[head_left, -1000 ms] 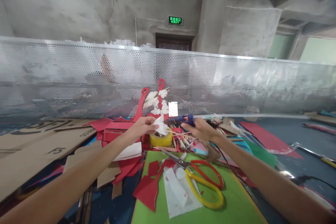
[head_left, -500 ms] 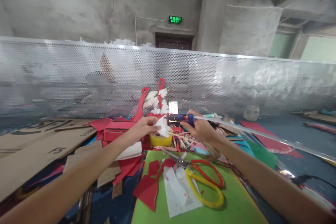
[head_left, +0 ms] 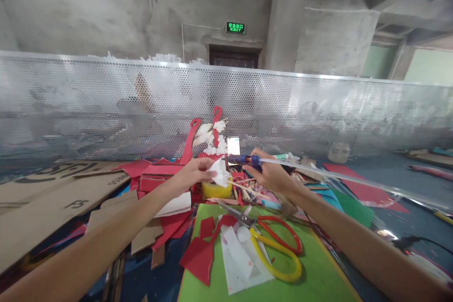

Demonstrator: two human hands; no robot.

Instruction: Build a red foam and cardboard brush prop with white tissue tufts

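Note:
Pinched in my left hand [head_left: 196, 172] is a folded piece of white paper [head_left: 221, 172] with a thin wooden stick running out to its right. My right hand [head_left: 268, 170] grips a blue glue gun [head_left: 242, 159], whose nozzle points left at the top of the white paper. A long clear glue stick [head_left: 329, 177] extends from the gun's back to the right. Below both hands is a yellow roll of tape [head_left: 216, 190]. Behind them stand red hooked cardboard shapes [head_left: 191, 141] with white paper tufts [head_left: 220, 126].
Scissors [head_left: 279, 255] with red and yellow handles lie on a green board [head_left: 307, 273], beside red scraps [head_left: 198, 255] and white paper [head_left: 237, 259]. Brown cardboard [head_left: 63, 193] covers the left. A lit phone [head_left: 233, 145] stands behind the gun, before a perforated metal screen [head_left: 283, 104].
The glue gun and my right hand have shifted very slightly. My left hand keeps its hold on the white paper, nearly in the same place.

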